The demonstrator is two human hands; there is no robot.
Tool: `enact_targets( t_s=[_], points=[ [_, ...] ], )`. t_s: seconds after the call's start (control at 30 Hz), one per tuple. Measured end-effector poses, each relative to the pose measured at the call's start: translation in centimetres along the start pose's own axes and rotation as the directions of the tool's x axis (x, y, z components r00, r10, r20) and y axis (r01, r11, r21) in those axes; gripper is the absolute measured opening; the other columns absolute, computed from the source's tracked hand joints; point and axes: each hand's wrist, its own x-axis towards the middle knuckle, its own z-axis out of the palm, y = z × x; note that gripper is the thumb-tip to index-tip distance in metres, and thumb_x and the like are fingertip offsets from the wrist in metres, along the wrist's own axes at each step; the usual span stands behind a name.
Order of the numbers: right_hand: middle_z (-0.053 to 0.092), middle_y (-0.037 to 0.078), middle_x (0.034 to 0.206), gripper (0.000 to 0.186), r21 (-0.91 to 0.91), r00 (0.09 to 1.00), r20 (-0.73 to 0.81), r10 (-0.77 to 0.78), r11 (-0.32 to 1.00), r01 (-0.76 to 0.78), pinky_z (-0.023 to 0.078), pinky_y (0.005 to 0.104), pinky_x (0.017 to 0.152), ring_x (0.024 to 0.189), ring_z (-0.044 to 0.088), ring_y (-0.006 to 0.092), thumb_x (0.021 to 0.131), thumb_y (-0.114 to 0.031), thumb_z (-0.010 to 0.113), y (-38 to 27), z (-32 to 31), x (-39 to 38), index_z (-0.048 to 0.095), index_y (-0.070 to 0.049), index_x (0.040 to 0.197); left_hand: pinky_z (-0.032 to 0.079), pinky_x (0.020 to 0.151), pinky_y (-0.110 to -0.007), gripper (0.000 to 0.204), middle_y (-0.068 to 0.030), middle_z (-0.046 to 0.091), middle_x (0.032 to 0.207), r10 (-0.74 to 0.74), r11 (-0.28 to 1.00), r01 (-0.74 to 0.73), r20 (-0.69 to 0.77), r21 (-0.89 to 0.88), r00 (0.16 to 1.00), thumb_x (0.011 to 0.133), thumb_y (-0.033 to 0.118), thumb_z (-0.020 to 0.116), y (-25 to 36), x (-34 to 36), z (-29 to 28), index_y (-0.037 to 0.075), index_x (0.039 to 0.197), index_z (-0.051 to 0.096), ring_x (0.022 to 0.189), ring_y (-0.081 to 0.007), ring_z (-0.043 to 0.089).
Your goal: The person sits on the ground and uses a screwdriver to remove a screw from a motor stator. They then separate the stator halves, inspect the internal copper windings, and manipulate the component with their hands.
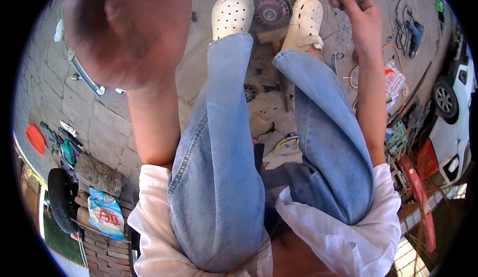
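Note:
My left hand [132, 33] looms large and blurred at the upper left, very near the camera. Its fingers are smeared, so I cannot tell whether it holds anything. My right hand [357, 8] is at the upper right, beside my right shoe, with loosely bent fingers apart and nothing visible in them. Between my cream perforated clogs, the left clog [232, 15] and the right clog [304, 20], a dark reddish round part with a hub [271, 12] rests on the ground. Below it, partly hidden by my legs, sits a smaller dark round part [250, 92].
At right lie a dark corded power tool [414, 38], a red-and-white bag [394, 81] and greenish metal parts [396, 137]. A white car [450, 127] stands beyond. On the left are a metal strip [85, 75], an orange-red basin [35, 139], a stone block [98, 176], a tyre [60, 202] and a blue-white bag [105, 212].

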Motion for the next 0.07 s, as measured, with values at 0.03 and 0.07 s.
enact_targets(
  t_s=[0.03,0.07],
  points=[
    [0.068,0.014,0.110,0.037,0.114,0.992,-0.054,-0.113,0.986,0.118,0.049,0.0301,0.092,0.096,0.065,0.0150,0.091,-0.020,0.066,-2.9,-0.8,-0.3,0.061,0.003,0.120,0.035,0.108,-0.041,0.081,-0.0222,0.043,0.143,-0.051,0.998,0.058,0.156,-0.040,0.987,0.094,0.056,0.045,-0.7,0.2,-2.3,-0.003,0.146,0.028,0.129,-0.0309,0.045],
    [0.068,0.014,0.110,0.037,0.101,0.990,-0.081,-0.112,0.988,0.120,0.049,0.0301,0.092,0.096,0.065,0.0150,0.091,-0.020,0.066,-3.3,-1.6,-0.9,0.061,0.003,0.120,0.038,0.104,-0.039,0.067,-0.0200,0.048,0.135,-0.144,0.990,0.136,0.286,0.050,0.947,0.093,0.046,0.049,-2.4,0.0,-5.5,-0.003,0.138,0.036,0.123,-0.0295,0.049]
  ],
)
